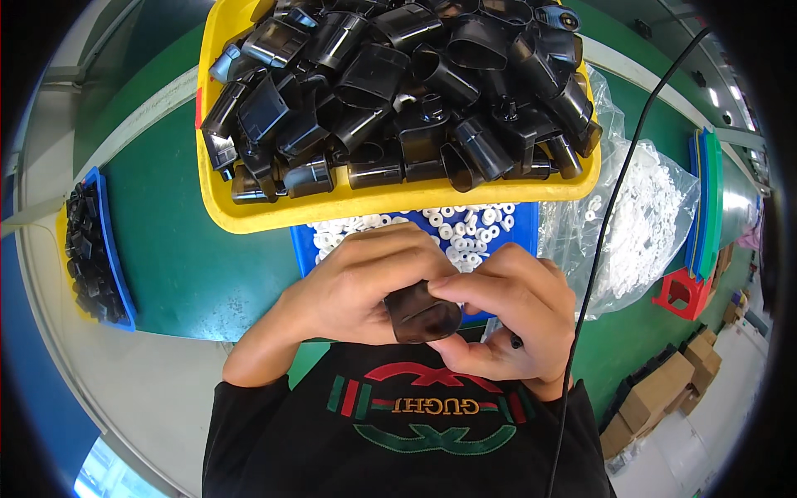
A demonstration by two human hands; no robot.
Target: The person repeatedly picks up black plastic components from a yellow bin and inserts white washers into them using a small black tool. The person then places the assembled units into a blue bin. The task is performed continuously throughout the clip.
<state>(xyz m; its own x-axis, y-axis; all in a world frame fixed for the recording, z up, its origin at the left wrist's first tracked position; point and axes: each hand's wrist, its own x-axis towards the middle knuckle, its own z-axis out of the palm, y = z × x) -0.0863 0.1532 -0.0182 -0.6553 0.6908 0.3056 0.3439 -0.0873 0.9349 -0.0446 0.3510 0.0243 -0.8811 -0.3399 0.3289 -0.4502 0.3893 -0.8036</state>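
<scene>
In front of my chest, my left hand is wrapped round a black plastic housing, a hollow, glossy piece with a rounded edge. My right hand pinches the same piece from the other side, index finger on top and thumb below. A small dark tip shows among the curled fingers of that hand; what it belongs to is hidden. Just beyond both hands lies a blue tray with loose white rings. A yellow bin heaped with similar black housings stands behind it.
A clear plastic bag full of white rings lies right of the tray. A black cable hangs down past my right hand. At far left is another bin of black parts. A red stool and cardboard boxes stand at right.
</scene>
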